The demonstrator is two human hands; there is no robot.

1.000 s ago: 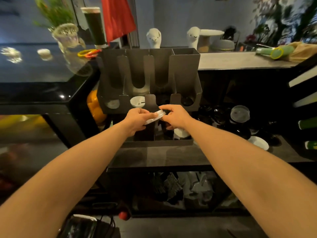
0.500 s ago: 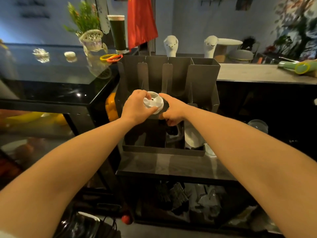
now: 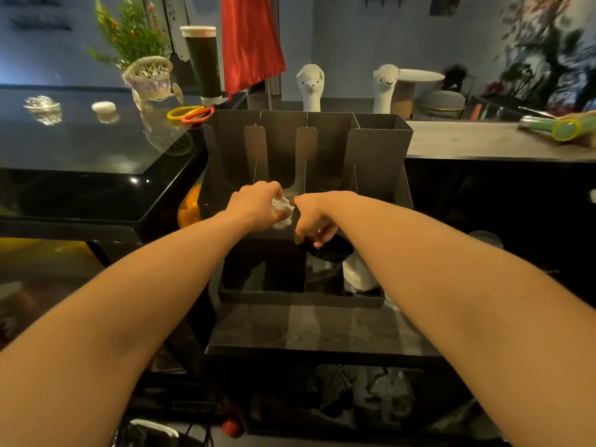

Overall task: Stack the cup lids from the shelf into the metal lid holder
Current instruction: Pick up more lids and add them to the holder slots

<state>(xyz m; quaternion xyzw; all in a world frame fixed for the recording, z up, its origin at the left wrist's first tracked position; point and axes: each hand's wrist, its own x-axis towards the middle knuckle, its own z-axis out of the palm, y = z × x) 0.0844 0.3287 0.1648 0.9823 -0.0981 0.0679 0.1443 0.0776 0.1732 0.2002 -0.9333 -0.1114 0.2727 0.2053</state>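
The left hand [image 3: 258, 206] grips the white lid [image 3: 283, 211] at the front edge of the metal lid holder [image 3: 380, 150]. The lid is more hidden than half a second ago. The right hand [image 3: 314, 219] curls beside it, grasp unclear.

White lid [image 3: 283, 210]: mostly covered by left hand [image 3: 258, 204], whose fingers curl round it; only a blurred sliver shows between the hands.
Right hand [image 3: 317, 217]: fingertips curl down onto a dark round object [image 3: 333, 251]; identity and grip not resolvable.
Lid holder [image 3: 380, 150]: lower slot openings hidden behind both hands.
White stack [image 3: 359, 275]: partly behind right forearm [image 3: 435, 253].
Green tube [image 3: 562, 129]: cut off by right edge.
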